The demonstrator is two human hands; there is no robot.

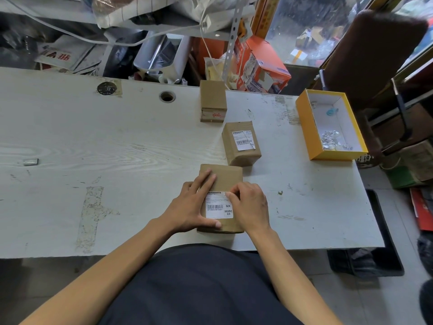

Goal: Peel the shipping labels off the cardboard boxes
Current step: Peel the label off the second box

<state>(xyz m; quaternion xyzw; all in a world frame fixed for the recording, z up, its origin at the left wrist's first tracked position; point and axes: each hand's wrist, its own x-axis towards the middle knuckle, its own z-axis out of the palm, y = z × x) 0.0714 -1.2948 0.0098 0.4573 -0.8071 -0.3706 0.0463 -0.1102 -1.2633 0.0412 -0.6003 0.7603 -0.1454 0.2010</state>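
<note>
A brown cardboard box lies near the table's front edge, with a white shipping label on its top. My left hand lies flat on the box's left side, thumb at the near edge, holding it down. My right hand rests on the box's right side, its fingertips pinched at the label's upper right corner. A second box with its own white label lies just behind. A third box stands farther back, with no white label showing.
An open yellow box with small foil scraps sits at the table's right. A small grey object lies far left. The white table has a cable hole at the back. Clutter and cartons crowd behind the table.
</note>
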